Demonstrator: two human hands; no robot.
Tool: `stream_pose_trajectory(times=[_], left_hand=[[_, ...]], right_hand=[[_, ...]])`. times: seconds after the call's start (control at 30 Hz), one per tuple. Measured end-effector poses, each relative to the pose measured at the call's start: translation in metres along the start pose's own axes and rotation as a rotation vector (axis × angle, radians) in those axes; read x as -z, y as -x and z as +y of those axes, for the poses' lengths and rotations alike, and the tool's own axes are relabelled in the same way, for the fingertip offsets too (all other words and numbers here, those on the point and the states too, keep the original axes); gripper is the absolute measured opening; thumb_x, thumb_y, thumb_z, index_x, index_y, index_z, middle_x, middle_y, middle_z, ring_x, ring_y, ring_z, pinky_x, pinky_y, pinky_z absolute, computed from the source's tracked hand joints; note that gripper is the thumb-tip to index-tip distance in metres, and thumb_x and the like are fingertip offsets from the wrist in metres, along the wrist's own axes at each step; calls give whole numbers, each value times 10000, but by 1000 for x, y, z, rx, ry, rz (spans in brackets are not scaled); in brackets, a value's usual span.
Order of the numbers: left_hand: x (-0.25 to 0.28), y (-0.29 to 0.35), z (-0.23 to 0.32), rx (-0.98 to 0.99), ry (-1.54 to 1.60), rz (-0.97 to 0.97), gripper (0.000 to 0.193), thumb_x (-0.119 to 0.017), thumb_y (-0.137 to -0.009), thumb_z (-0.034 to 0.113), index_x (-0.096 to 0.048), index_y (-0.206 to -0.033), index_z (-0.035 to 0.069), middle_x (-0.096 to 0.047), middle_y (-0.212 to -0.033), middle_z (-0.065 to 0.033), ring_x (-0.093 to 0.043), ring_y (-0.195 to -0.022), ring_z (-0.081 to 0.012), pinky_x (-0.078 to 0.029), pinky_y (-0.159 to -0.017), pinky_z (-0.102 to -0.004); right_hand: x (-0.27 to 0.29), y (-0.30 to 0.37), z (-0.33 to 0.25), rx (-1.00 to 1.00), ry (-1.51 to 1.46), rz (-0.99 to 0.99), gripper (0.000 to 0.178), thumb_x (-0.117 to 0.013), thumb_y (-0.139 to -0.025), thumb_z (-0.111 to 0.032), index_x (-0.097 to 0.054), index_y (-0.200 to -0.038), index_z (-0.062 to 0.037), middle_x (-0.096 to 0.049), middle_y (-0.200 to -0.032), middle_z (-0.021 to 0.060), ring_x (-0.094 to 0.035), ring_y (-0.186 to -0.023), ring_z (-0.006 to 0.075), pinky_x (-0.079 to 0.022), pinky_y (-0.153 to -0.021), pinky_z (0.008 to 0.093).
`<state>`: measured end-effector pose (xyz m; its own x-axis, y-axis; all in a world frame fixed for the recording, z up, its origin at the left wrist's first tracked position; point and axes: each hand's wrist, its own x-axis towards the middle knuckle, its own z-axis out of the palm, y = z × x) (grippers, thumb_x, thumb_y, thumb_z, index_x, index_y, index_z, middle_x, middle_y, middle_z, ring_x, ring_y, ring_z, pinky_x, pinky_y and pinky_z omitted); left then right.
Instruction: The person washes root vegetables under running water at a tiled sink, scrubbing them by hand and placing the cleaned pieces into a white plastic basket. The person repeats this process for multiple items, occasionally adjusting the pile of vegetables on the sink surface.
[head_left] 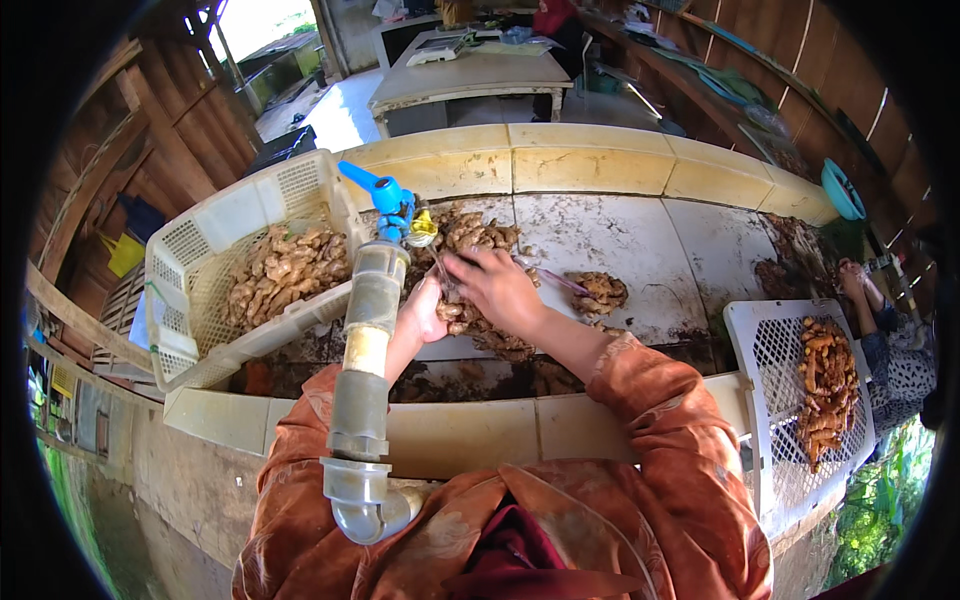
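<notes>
In the tiled trough, both my hands are around a piece of ginger root (459, 314) just beyond the grey pipe. My left hand (428, 311) grips it from the left, its wrist partly behind the pipe. From above and the right, my right hand (496, 290) curves over the same root, its fingertips near the left hand. Thin water seems to run over it from the tap (392, 205) with a blue lever. More ginger (478, 232) is heaped just beyond my hands. To the right of them lies a separate ginger clump (597, 293).
A white plastic crate (185, 270) with ginger stands at the left. The upright pipe (370, 330) rises between me and the trough. At the right, a white perforated crate (775, 420) carries ginger, near another person's hands (858, 280). A teal basin (843, 190) sits on the far right rim.
</notes>
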<state>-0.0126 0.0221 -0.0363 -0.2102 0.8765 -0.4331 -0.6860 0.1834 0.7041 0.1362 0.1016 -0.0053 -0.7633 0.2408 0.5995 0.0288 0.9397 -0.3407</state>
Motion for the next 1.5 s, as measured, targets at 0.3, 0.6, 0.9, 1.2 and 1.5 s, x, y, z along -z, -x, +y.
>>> stream_pose_trajectory(times=[0.3, 0.6, 0.9, 1.2, 1.5], left_hand=[[-2, 4, 17, 28, -119, 102, 661, -442, -763, 706, -584, -1087, 147, -618, -1036, -41, -606, -869, -239, -502, -726, -412], [51, -37, -20, -57, -214, 186, 587, -537, -756, 642, -591, -1018, 119, -648, -927, -75, -640, -807, -247, -531, -702, -435], [56, -44, -7, -349, -749, 137, 674, -523, -768, 649, -515, -1160, 101, -626, -996, -92, -630, -853, -228, -509, -727, -419], [25, -23, -11, 45, -408, 181, 616, -546, -732, 675, -516, -1116, 195, -615, -916, -74, -632, -705, -220, -514, -625, -427], [53, -55, -9, -255, -522, 189, 653, -528, -765, 620, -498, -1183, 119, -581, -1075, -114, -605, -897, -239, -477, -778, -440]], right_hand=[[17, -11, -11, 17, 66, -87, 516, -621, -777, -172, -475, -1271, -155, -515, -1163, 157, -539, -998, 332, -440, -884, 392], [6, 15, 13, 88, -9, -157, 474, -626, -761, -156, -527, -1224, -137, -518, -1170, 166, -490, -1048, 367, -422, -899, 384], [11, 0, 8, 69, -35, -105, 482, -628, -757, -185, -526, -1225, -130, -504, -1181, 188, -502, -1046, 378, -425, -899, 433], [-2, 11, 37, -203, 31, -129, 446, -589, -830, -210, -491, -1256, -124, -512, -1146, 214, -546, -976, 372, -458, -846, 387], [-2, 9, -5, 74, -90, -49, 473, -630, -789, -187, -508, -1243, -132, -529, -1120, 198, -522, -998, 368, -440, -876, 405]])
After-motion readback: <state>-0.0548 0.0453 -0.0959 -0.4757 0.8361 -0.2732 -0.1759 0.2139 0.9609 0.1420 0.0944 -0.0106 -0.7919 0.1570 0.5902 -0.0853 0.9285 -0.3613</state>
